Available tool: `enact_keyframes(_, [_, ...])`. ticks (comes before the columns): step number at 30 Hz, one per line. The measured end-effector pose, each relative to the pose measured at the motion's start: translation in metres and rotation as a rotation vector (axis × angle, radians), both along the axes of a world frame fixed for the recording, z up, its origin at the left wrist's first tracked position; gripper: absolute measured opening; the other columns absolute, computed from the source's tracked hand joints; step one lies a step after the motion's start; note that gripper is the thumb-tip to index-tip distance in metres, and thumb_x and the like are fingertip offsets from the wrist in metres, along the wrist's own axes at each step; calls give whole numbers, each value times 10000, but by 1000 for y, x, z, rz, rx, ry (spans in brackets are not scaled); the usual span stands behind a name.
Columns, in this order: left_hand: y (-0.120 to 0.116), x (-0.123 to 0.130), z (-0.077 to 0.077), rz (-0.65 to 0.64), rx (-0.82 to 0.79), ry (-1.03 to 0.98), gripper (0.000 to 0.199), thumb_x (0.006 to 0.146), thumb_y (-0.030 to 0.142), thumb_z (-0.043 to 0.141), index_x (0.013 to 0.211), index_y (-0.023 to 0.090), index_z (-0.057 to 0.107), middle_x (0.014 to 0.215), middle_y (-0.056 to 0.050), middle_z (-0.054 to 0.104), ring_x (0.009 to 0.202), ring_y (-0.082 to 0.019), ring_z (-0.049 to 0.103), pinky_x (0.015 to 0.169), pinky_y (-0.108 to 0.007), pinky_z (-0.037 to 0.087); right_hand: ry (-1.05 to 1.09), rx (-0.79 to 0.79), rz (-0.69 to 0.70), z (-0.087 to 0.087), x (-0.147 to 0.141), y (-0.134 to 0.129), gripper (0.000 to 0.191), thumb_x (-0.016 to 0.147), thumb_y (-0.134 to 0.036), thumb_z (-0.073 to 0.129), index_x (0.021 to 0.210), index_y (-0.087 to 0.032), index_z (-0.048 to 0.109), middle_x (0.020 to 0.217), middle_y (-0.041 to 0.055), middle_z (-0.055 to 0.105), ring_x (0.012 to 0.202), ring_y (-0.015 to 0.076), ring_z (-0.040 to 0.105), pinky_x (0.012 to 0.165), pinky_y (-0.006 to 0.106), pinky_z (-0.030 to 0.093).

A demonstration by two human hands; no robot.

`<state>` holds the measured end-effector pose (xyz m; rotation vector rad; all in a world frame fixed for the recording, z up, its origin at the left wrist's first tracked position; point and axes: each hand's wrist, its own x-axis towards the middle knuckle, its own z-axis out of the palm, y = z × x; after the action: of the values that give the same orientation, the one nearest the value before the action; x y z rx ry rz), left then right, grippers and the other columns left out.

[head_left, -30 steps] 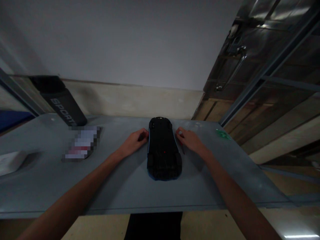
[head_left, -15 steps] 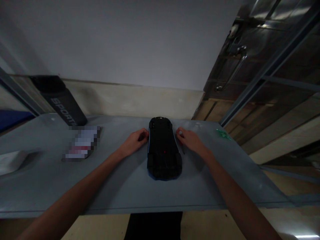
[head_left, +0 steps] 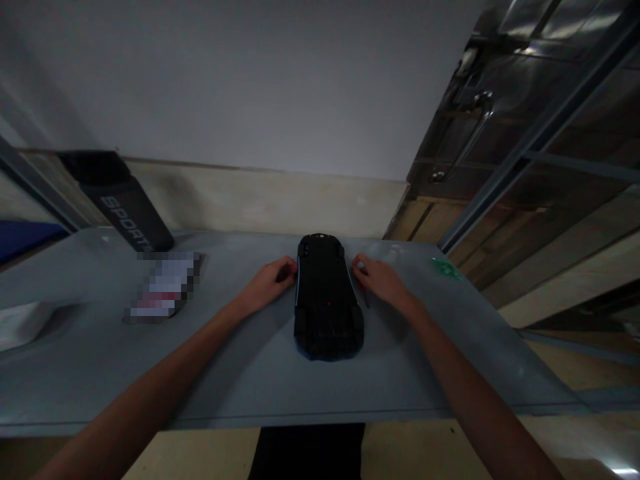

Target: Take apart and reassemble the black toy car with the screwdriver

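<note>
A toy car (head_left: 327, 287) lies upside down on the grey table, its black underside facing up with blue body edges showing at the sides and near end. A tiny red dot glows on the underside. My left hand (head_left: 273, 280) rests at the car's left edge, fingers curled in and nothing visible in them. On the other side, my right hand (head_left: 380, 277) rests with thumb and finger curled into a loop, close to the car's right edge. Under its palm side, a thin red-and-dark tool (head_left: 363, 291) is mostly hidden; its kind is unclear.
A black bottle marked SPORT (head_left: 125, 207) stands at the back left, with a blurred-out flat item (head_left: 165, 287) before it. A white object (head_left: 23, 325) lies at far left. Green small pieces (head_left: 447, 268) lie near the right edge. A wall and metal door (head_left: 465, 133) rise behind.
</note>
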<state>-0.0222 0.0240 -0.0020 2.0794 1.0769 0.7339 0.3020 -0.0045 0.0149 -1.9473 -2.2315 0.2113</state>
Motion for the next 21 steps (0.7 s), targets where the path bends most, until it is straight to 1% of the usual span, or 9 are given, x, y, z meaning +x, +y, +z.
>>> enact_keyframes(3, [0,0,1,4,0,4,101,964,299,612,1034,234,646,952,-48,769,900,-246,739,857,-374,601,-1,2,-2,0,0,0,173,1181,-282,557,1266,-242,702,1094,94,886,991,255,824,803,304,487])
enact_keyframes(9, [-2,1,1,-2,-6,-6,138,977,324,601,1056,220,645,990,-72,786,945,-261,746,873,-391,613,2,2,4,0,0,-1,167,1182,-280,551,1261,-240,693,1071,87,885,970,252,820,812,311,493])
enact_keyframes(15, [-2,1,2,0,-6,-6,143,987,368,607,1037,238,642,950,-53,775,907,-260,744,855,-397,607,3,2,3,1,0,-2,183,1178,-290,540,1266,-248,694,1026,72,879,942,251,818,788,310,493])
enact_keyframes(21, [-2,1,2,5,2,-13,116,961,321,626,1035,240,662,938,-43,793,890,-246,750,866,-380,612,-13,6,-3,1,-1,-3,189,1172,-285,545,1273,-251,701,1032,75,881,946,257,818,784,317,496])
